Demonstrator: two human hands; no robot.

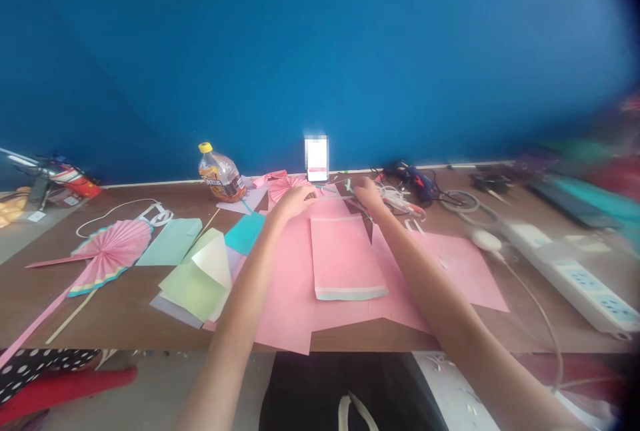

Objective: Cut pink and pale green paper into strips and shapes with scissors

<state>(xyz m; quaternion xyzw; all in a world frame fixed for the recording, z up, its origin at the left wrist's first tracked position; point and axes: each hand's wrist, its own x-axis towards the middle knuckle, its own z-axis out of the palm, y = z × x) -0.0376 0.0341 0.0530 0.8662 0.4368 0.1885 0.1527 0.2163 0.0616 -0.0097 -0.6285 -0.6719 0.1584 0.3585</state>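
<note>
Both arms reach toward the back of the table. My left hand (299, 200) is beside a pleated pink paper fan (286, 187), its fingers bent; whether they hold anything is too small to tell. My right hand (369, 193) is curled down near small pale paper scraps (349, 185), and its fingertips are hidden. Between my forearms a pink sheet with a pale strip along its near edge (347, 257) lies on larger pink sheets (290, 304). A lit phone (317, 159) stands upright against the blue wall.
On the left are a pink folded fan (113, 247), green sheets (195, 284), a blue sheet (245, 232) and a bottle with a yellow cap (220, 174). To the right lie tangled cables (400, 197), a white plug (486, 240) and a power strip (575, 277).
</note>
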